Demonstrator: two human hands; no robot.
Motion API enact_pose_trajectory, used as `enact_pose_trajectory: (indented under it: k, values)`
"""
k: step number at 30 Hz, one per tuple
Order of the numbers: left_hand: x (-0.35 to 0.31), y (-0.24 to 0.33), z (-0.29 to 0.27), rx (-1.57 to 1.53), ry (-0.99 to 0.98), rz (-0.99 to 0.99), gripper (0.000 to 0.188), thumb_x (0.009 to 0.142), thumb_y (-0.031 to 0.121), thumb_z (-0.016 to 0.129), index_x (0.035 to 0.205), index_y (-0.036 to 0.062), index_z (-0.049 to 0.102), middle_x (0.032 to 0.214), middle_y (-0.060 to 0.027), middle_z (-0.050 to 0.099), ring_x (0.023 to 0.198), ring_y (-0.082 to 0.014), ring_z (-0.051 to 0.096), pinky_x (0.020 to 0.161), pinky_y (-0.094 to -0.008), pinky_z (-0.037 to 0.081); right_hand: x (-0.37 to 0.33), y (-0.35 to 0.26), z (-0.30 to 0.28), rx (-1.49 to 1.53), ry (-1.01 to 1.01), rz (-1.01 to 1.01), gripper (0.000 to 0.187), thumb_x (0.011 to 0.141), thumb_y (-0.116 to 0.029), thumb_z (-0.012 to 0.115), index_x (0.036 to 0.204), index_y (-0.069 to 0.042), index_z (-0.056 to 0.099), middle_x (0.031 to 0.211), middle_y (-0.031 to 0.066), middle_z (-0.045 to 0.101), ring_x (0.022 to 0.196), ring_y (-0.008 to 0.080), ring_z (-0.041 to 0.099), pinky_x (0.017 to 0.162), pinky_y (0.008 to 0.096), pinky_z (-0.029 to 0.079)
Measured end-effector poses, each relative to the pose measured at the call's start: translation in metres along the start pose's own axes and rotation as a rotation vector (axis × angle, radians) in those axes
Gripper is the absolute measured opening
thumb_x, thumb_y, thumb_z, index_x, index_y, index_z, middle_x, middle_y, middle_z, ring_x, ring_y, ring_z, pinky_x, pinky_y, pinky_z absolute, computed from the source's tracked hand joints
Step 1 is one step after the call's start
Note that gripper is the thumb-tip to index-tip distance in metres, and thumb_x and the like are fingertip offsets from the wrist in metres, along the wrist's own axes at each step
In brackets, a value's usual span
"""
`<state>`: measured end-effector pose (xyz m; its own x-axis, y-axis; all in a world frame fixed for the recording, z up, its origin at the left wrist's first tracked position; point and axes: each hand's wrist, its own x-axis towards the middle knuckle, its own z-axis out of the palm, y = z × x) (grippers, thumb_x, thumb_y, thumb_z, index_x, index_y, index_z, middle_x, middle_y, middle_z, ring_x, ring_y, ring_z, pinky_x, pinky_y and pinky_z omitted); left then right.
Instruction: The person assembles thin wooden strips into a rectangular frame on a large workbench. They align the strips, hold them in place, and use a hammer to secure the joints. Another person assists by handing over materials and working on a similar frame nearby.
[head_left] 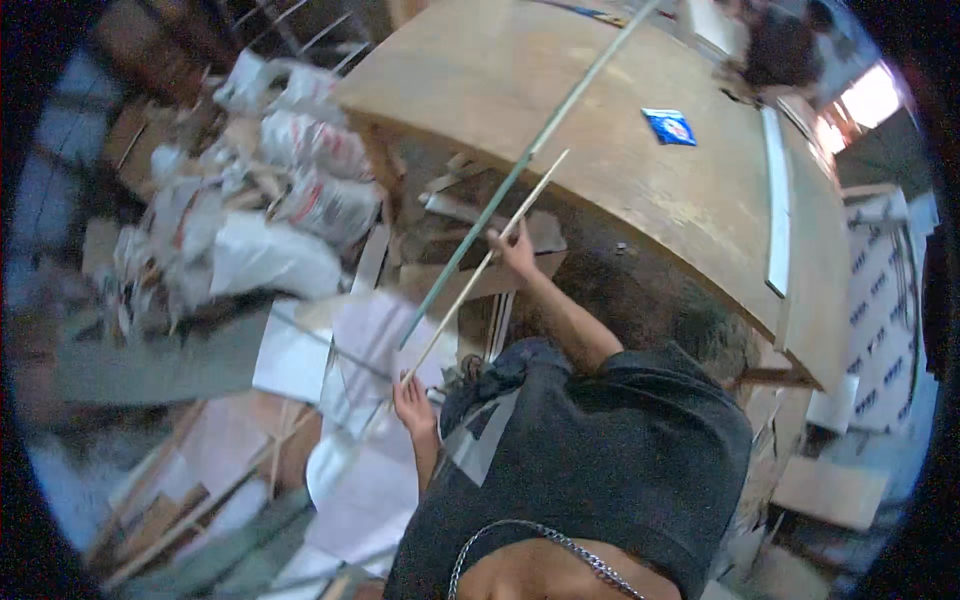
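A thin pale wooden strip [540, 190] slants across the gap in front of the table. Its near end is pinched by my left hand [415, 407], low and to the left. Further up, my right hand [515, 252] grips the same strip around its middle, fingers closed, and the far tip reaches over the table edge. Running beside it, a longer greenish strip [577, 97] lies across the wooden table [460, 80] and juts past its edge toward me. Neither hand appears to hold this longer strip.
On the table are a blue packet [669, 127] and a white strip [776, 205]. Stuffed white sacks [320, 150] are heaped at left. White panels [375, 350] and wood offcuts [190, 510] litter the floor. Another person [785, 45] is at the far right.
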<state>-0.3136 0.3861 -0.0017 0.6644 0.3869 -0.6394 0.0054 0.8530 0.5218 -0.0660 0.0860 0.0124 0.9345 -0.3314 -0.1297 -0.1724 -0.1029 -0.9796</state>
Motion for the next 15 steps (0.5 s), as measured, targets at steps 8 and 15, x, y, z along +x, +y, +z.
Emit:
enact_pose_trajectory:
  k: [8, 15]
  values:
    - [-0.037, 0.003, 0.022, 0.163, 0.017, -0.013, 0.050, 0.094, 0.037, 0.048, 0.124, -0.0020, 0.042, 0.123, -0.0164, 0.048, 0.124, -0.0268, 0.040, 0.109, -0.0368, 0.031, -0.046, -0.014, -0.061, 0.060, 0.175, -0.050, 0.108, 0.073, -0.047, 0.075, 0.146, -0.010, 0.005, 0.105, 0.0174, 0.050, 0.076, 0.0179, 0.058, 0.057, 0.0314, 0.051]
    - [-0.046, 0.010, 0.152, 0.385, 0.018, 0.138, 0.050, 0.080, 0.030, 0.072, 0.112, -0.0016, 0.050, 0.099, -0.0166, 0.058, 0.087, -0.0245, 0.061, 0.080, -0.0398, 0.053, -0.120, -0.087, -0.182, -1.216, 0.263, -0.436, 0.092, 0.063, -0.069, 0.065, 0.139, -0.028, 0.034, 0.118, 0.0123, 0.037, 0.114, 0.0298, 0.034, 0.095, 0.0465, 0.028]
